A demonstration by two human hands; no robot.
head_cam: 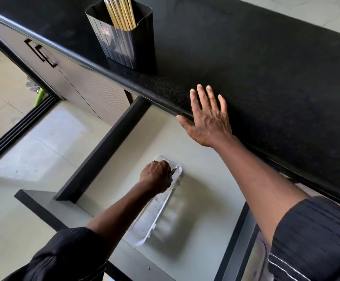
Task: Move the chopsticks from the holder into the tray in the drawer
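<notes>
Chopsticks (122, 12) upright in holder (122, 37); tray (157, 201) lengthwise in drawer (205, 179).

Countertop (266, 78): black speckled stone, matt. Chopstick holder (124, 45): dark ribbed plastic, slight sheen. Chopsticks (122, 15): pale bamboo-like wood. Tray (159, 207): clear glossy plastic. Drawer (205, 179): smooth matt grey floor.
</notes>
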